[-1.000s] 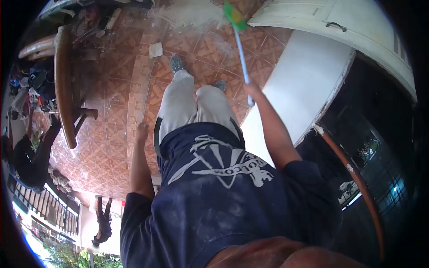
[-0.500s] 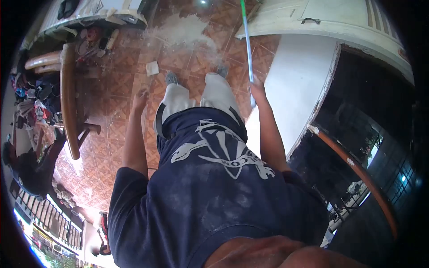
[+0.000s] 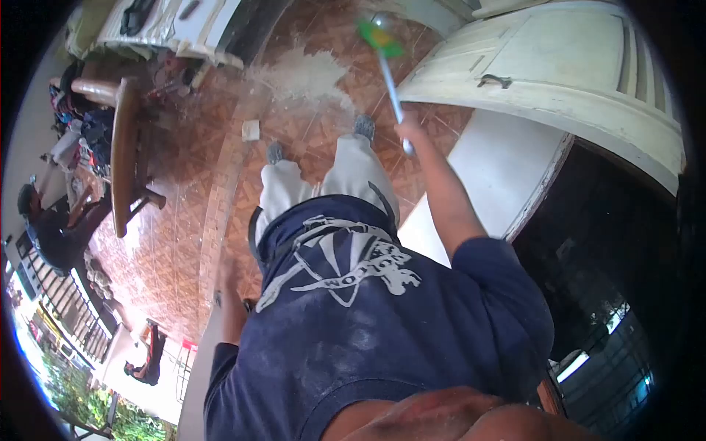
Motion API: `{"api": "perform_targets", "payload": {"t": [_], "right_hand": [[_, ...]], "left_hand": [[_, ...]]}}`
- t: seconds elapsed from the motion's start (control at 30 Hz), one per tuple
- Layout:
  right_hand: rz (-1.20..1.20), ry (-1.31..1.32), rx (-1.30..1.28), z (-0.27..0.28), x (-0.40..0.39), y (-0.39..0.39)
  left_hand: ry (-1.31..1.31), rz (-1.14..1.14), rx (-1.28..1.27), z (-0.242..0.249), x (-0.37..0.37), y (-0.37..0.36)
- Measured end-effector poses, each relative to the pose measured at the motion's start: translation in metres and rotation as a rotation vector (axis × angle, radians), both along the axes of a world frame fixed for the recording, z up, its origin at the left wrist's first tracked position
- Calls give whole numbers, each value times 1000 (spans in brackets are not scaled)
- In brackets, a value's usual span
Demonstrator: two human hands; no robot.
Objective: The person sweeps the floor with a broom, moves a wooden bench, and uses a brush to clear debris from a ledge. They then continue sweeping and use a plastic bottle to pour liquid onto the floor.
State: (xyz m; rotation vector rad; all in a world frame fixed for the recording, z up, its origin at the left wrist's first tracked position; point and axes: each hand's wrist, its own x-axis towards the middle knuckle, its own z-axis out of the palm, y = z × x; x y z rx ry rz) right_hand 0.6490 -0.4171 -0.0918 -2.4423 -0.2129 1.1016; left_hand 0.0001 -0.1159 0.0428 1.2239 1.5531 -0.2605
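Observation:
A broom (image 3: 390, 84) with a pale blue handle and a green head is in my right hand (image 3: 412, 126). My fingers are wrapped round the handle near its end. The green head, smeared by motion, is raised out ahead at the top of the view. A patch of whitish dust (image 3: 312, 79) lies on the brown tiled floor (image 3: 243, 176), left of the broom. My left hand (image 3: 229, 278) hangs low beside my left hip, blurred, so its fingers cannot be made out.
A small white square piece (image 3: 251, 131) lies on the floor ahead of my feet. A wooden armrest (image 3: 123, 158) and piled clothes stand at left, with a seated person (image 3: 62, 231) near them. White cabinet doors (image 3: 555, 59) and a dark doorway (image 3: 588, 242) are at right.
My right hand has moved up and slightly left, tilting the broom so its green head shows. My left hand has dropped back toward my hip. The view has shifted.

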Motion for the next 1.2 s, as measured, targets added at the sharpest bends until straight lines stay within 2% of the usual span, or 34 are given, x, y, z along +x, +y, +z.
{"api": "perform_targets", "payload": {"t": [0.03, 0.07, 0.1, 0.2, 0.27, 0.33, 0.4, 0.43, 0.47, 0.5, 0.53, 0.63, 0.7, 0.73, 0.83, 0.9, 1.0, 1.07, 1.13, 1.2], "right_hand": [[-37, 160, 34, 32, -11, -14], [-138, 213, 94, 75, -23, -25], [-171, 149, 140, 69, -38, -52], [-133, 106, 105, 117, -58, -88], [-8, -153, 138, 128, -61, -89], [-47, -134, 66, 128, -44, -69], [-101, -84, -94, 125, -14, -34], [-69, -158, -173, 108, 0, -23], [-37, -236, -248, 88, 17, -7], [-34, -227, -219, 65, 58, 11], [22, -136, -307, 81, 75, 22], [89, -83, -279, 20, 119, 23], [120, -28, -290, 40, 102, 20], [158, 14, -302, 56, 92, 14], [36, -85, -116, 59, 43, -31], [3, -64, -57, 78, 30, -53], [-13, -96, -41, 95, 39, -49], [-48, -221, -57, 61, 73, -28], [61, -214, -219, 38, 121, 3], [152, -199, -277, 27, 156, 28]], "left_hand": [[8, -21, -54, 3, 13, -28], [11, -39, -117, 6, 30, -53], [-5, -48, -170, 9, 57, -72], [-121, -16, -275, 13, 132, -94], [-196, 27, -301, 4, 179, -85], [-205, 0, -217, 6, 220, -72], [-38, -227, 72, 8, 246, -52], [-30, -213, 80, 18, 252, -49], [-150, -233, 199, 30, 260, -46], [-263, -243, 343, 44, 267, -41], [-211, -232, 328, 58, 267, -41], [-179, -278, 422, 59, 223, -55], [81, -250, 295, 50, 183, -70], [45, -344, 308, 44, 161, -85], [-78, 96, 92, 32, 127, -138], [-46, 191, -15, 39, 118, -179], [-13, 165, -93, 50, 126, -216], [-27, 131, -89, 48, 136, -220], [-54, 88, -33, 44, 153, -206], [-72, -11, 95, 43, 171, -182]]}}
